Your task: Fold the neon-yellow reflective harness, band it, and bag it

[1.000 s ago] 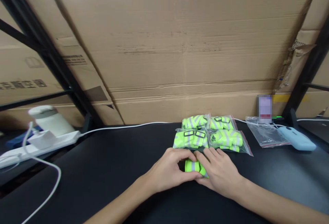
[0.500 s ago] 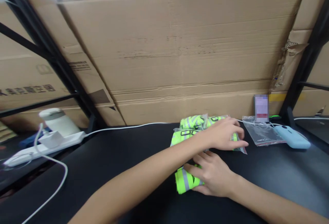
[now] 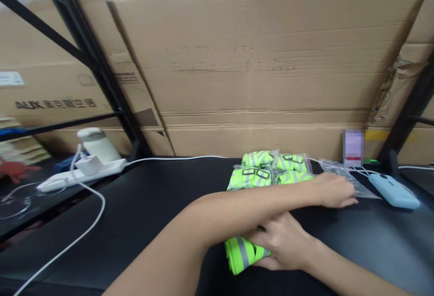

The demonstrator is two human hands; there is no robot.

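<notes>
My left arm reaches across to the right, over my right hand. My left hand (image 3: 335, 190) is at the near edge of a clear plastic zip bag (image 3: 361, 186), fingers curled down on it; the fingertips are mostly hidden. My right hand (image 3: 283, 241) is wrapped round a rolled neon-yellow reflective vest (image 3: 240, 254) with grey stripes, close to the black table. Part of the roll is covered by my hand and left forearm. Just beyond my arm lie several bagged neon-yellow reflective vests (image 3: 251, 177), packed side by side.
A light-blue power bank (image 3: 393, 190) with a cable lies right of the bag. Behind it a phone-like object (image 3: 352, 147) leans on the cardboard wall (image 3: 251, 74). At left are a white power strip (image 3: 61, 181), a white bottle (image 3: 100, 144) and a trailing cable (image 3: 102, 203).
My left hand has moved right from the bagged vests to the clear bag. My right hand stays on the rolled vest. The view has shifted a little to the left.
</notes>
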